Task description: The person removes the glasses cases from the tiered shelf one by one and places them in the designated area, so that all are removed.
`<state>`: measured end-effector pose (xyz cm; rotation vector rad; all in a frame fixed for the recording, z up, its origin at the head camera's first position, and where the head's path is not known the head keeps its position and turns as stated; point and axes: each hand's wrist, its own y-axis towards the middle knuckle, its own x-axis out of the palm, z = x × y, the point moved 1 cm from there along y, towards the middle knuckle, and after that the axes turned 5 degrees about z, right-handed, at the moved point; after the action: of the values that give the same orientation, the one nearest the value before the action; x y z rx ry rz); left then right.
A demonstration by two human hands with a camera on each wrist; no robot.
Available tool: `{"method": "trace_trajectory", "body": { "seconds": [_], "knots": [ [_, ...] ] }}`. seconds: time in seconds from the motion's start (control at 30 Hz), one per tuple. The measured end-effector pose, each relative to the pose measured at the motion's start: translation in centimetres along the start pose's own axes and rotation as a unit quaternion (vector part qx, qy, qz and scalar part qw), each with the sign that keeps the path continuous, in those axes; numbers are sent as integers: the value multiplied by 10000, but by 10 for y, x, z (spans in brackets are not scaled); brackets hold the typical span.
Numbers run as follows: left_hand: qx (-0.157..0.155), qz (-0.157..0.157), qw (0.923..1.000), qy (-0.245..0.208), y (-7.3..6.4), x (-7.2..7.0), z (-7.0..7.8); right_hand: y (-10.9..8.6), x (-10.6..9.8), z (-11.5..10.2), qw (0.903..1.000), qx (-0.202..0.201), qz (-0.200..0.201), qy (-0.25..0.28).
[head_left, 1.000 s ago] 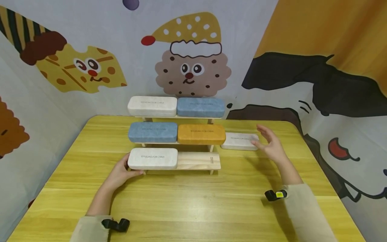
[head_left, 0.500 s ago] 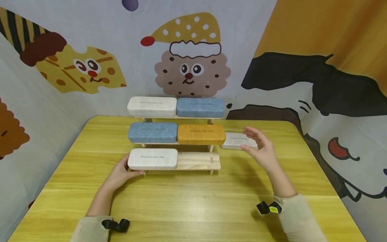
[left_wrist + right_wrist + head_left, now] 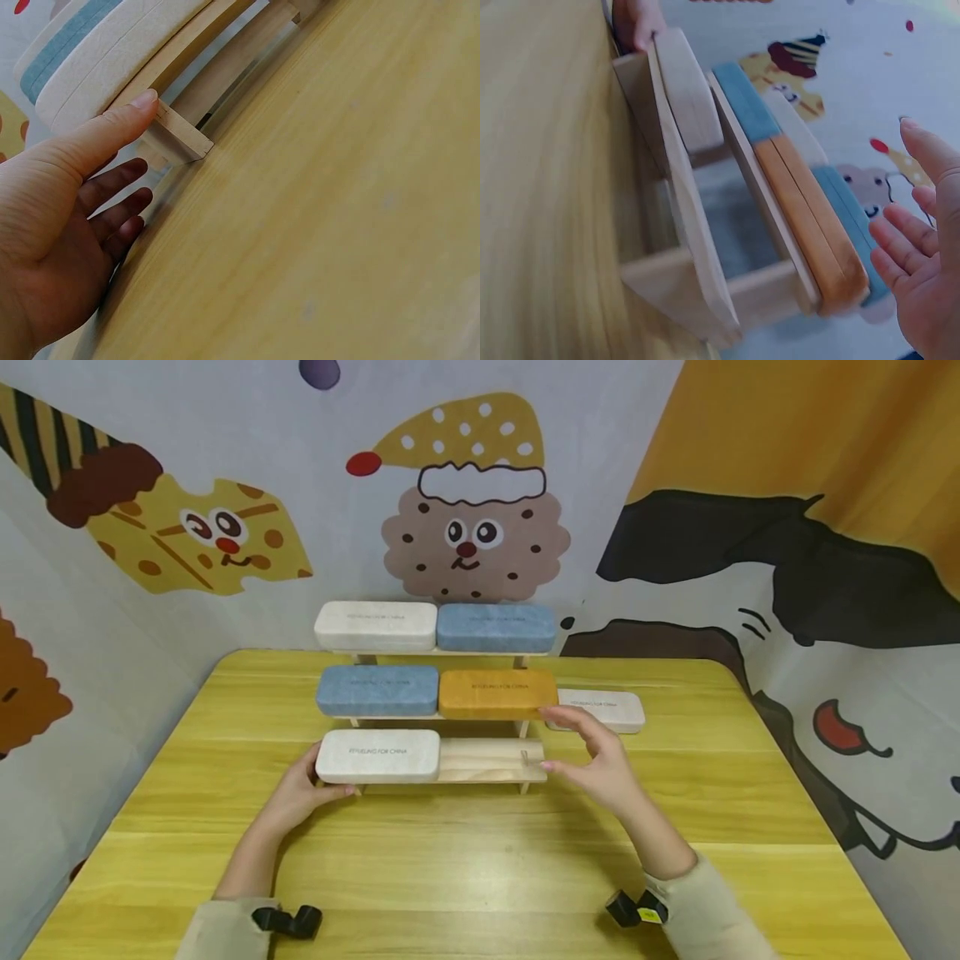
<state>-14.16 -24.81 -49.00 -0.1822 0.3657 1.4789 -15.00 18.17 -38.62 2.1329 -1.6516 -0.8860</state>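
A three-tier wooden display stand holds glasses cases. On the bottom tier a white glasses case lies at the left, and bare wood shows at the right. My left hand holds the stand's lower left end; in the left wrist view its thumb lies against the front edge and the index finger is mostly hidden. My right hand holds nothing, thumb and fingers spread near the bottom tier's right end. Behind it, another white glasses case lies on the table.
The middle tier bears a blue case and an orange case. White and blue cases sit on the top tier. A printed cloth hangs behind the wooden table.
My right hand has left the white glasses case on the table and moved left and toward me, to the stand's right end. The left hand stays in place.
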Motion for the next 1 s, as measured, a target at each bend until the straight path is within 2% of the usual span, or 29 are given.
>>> {"method": "trace_trajectory", "body": {
  "seconds": [0.27, 0.4, 0.67, 0.83, 1.0],
  "knots": [
    [-37, -28, 10000, -61, -1, 0, 1, 5, 31, -30, 9981, 461, -393, -131],
    [-31, -29, 10000, -86, -1, 1, 2, 7, 44, -33, 9963, 595, -562, -246],
    [-55, -2, 10000, -18, -1, 0, 2, 4, 69, 7, 9915, 834, -923, -388],
    [-74, -15, 10000, -18, -2, 0, 3, 6, 84, 20, 9883, 696, -1231, -565],
    [-55, -26, 10000, -70, -1, 0, 3, 9, 98, 28, 9830, 768, -1382, -929]
  ]
}}
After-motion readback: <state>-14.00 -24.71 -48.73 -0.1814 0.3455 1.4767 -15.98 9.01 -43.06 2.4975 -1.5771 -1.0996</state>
